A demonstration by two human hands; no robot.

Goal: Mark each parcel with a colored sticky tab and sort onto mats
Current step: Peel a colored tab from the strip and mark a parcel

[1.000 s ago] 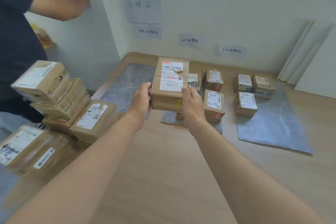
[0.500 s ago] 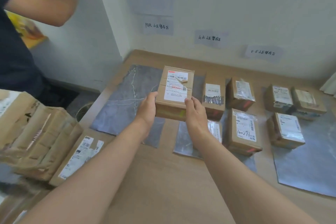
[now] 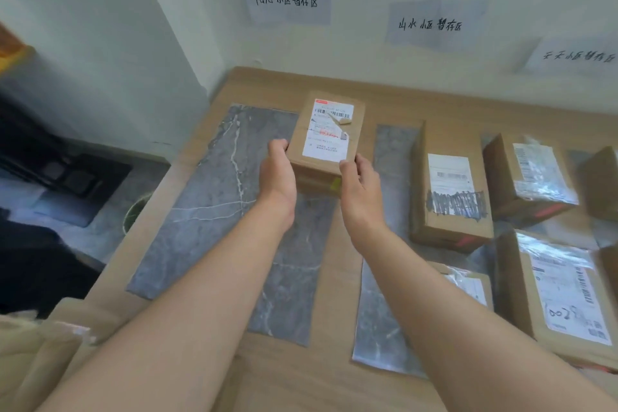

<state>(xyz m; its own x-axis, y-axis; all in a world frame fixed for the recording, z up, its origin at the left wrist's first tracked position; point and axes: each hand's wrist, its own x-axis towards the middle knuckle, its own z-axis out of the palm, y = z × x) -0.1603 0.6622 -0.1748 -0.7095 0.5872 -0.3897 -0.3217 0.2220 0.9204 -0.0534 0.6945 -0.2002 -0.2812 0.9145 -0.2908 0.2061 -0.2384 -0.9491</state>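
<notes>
I have the left hand and right hand each curled round a near corner of one parcel, held over the far right corner of the left mat; whether its base touches the mat I cannot tell; a yellow tab sits on its near face, just beside the right hand.

My worry: the parcel hangs partly past the mat's right edge, toward the bare strip of worktop; set down as it is, it could straddle that edge and read as belonging to the middle mat; the right thumb could also rub the tab loose on release.

Counting: two hands; one held parcel; one tab seen; two mats plainly seen, with more grey under the boxes further right; at least five other parcels on the right, some cut off; three labels on the wall.
</notes>
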